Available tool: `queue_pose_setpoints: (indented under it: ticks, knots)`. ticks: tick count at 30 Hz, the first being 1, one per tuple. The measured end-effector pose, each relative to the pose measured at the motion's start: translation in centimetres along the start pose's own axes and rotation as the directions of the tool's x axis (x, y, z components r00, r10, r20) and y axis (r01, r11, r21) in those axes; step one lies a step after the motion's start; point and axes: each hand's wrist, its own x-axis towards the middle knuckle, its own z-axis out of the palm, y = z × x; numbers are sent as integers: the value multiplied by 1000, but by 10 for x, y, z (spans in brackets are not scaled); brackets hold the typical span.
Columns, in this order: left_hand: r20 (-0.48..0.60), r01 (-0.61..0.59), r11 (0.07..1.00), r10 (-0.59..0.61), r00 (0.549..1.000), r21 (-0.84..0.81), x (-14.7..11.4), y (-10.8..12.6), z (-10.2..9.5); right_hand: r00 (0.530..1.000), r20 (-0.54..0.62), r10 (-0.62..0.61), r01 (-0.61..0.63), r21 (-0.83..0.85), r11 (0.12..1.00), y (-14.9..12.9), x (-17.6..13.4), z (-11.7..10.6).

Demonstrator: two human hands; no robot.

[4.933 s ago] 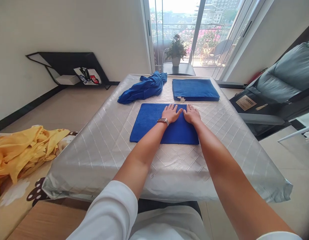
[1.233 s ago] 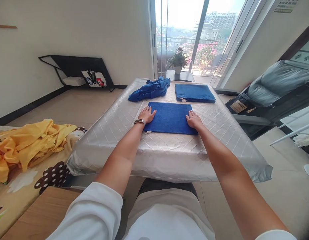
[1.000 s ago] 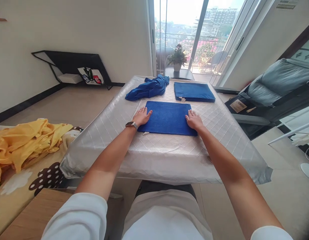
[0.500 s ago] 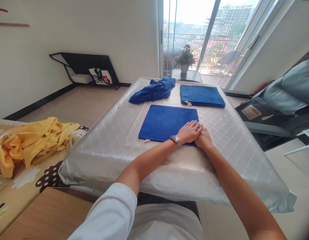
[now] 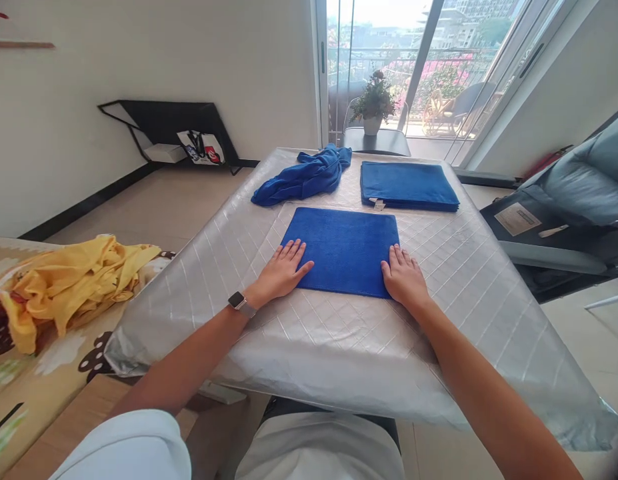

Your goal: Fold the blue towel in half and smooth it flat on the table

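Note:
A folded blue towel [image 5: 346, 250] lies flat on the silvery tablecloth [image 5: 309, 340] in front of me. Over its left edge rests my left hand [image 5: 285, 268], palm down with the fingers stretched out and a watch on the wrist. My right hand [image 5: 405, 272] lies flat along the towel's right edge, fingers extended. Behind it, to the right, is a neat stack of folded blue towels [image 5: 409, 185] with a white tag at its front corner. A crumpled blue towel [image 5: 306, 175] lies at the far left of the table.
Yellow cloth [image 5: 83, 273] is heaped on a patterned bed [image 5: 49, 360] at left. A potted plant [image 5: 373, 110] stands on a chair [image 5: 376, 141] beyond the table's far edge. At right is a dark chair [image 5: 553, 260] with a grey-blue cushion. A leaning black frame [image 5: 173, 120] is by the wall.
My left hand has slid leftward from the towel's right side to its left edge. My right hand stays near the right edge, now uncovered by the left.

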Motion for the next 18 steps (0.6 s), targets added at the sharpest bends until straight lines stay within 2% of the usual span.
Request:
queue_pose_setpoints:
  ticks: [3, 12, 18]
  knots:
    - [11, 58, 998, -58, 998, -4, -9, -11, 0, 1000, 12, -3, 3, -10, 1000, 0, -1, -1]
    - [21, 54, 998, -54, 998, -13, -5, -7, 3, 1000, -22, -5, 5, -16, 1000, -2, -4, -6]
    - [-1, 34, 999, -34, 999, -13, -8, -11, 6, 999, -23, -32, 30, -77, 997, -6, -33, -13]
